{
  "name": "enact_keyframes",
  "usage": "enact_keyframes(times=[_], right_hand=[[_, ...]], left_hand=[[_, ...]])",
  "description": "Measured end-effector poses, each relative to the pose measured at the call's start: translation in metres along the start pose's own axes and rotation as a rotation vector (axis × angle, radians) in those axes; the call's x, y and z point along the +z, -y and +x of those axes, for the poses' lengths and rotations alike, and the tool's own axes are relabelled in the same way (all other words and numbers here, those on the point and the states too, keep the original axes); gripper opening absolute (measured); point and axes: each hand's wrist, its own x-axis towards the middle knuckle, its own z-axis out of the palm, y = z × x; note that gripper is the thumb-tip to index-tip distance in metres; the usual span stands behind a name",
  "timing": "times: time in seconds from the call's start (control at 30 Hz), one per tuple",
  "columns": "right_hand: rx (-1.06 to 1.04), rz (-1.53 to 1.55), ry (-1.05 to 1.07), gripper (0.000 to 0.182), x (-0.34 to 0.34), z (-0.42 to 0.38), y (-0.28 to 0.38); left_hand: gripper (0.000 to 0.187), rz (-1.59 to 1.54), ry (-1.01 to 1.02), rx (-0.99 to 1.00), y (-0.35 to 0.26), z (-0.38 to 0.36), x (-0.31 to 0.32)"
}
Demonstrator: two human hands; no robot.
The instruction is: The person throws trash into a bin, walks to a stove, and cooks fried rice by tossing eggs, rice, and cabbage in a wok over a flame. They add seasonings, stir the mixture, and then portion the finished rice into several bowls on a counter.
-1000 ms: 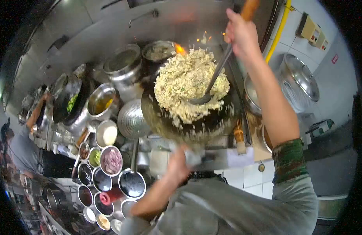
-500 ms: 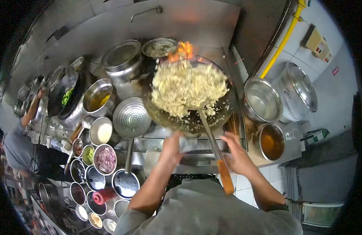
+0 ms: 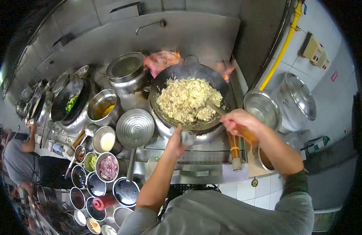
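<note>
My left hand (image 3: 176, 143) is closed at the near rim of a black wok (image 3: 178, 73), with a pale folded cloth (image 3: 187, 138) between hand and metal. Heaped inside the wok is fried rice (image 3: 188, 100), yellowish and loose. My right hand (image 3: 240, 120) wraps around the handle of a long wok ladle (image 3: 214, 108), its wooden end sticking out below the fist. The ladle's head is buried in the right side of the rice, so its shape is hidden.
Left of the wok lies a perforated strainer (image 3: 134, 128); beyond it are bowls of sliced onion (image 3: 109, 167) and sauces. Flames (image 3: 227, 71) show behind the wok. A bamboo brush (image 3: 234, 150) and a metal pot (image 3: 262, 109) stand right. Another person (image 3: 20, 160) works far left.
The rice, airborne and blurred before, now rests in the wok. My right hand has gone from open beside the ladle to gripping its handle. The ladle handle has swung right.
</note>
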Motion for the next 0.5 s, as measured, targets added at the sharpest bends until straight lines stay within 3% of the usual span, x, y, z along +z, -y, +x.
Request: enact_keyframes(times=[0.1,0.13,0.2,0.27,0.4,0.5], right_hand=[[-0.153,-0.55,-0.148,0.014,-0.021,-0.025,-0.003],[-0.182,-0.715,-0.244,0.021,-0.025,-0.026,-0.017],[-0.538,-1.248,-0.473,0.042,-0.048,0.007,-0.092],[-0.136,-1.105,-0.54,0.059,-0.012,0.027,-0.14],[-0.269,-1.035,-0.555,0.065,-0.016,0.043,-0.164],[-0.313,-0.945,-0.453,0.061,-0.034,-0.02,-0.119]], left_hand=[[0.041,0.012,-0.04,-0.026,-0.007,-0.012,0.012],[0.042,0.001,-0.017,-0.032,-0.006,-0.008,0.009],[0.043,-0.014,0.038,-0.044,0.0,0.012,-0.004],[0.038,0.011,0.012,-0.051,0.005,0.034,-0.018],[0.03,0.058,0.047,-0.096,0.009,0.053,-0.022],[0.028,0.136,-0.064,-0.002,0.016,0.056,-0.032]])
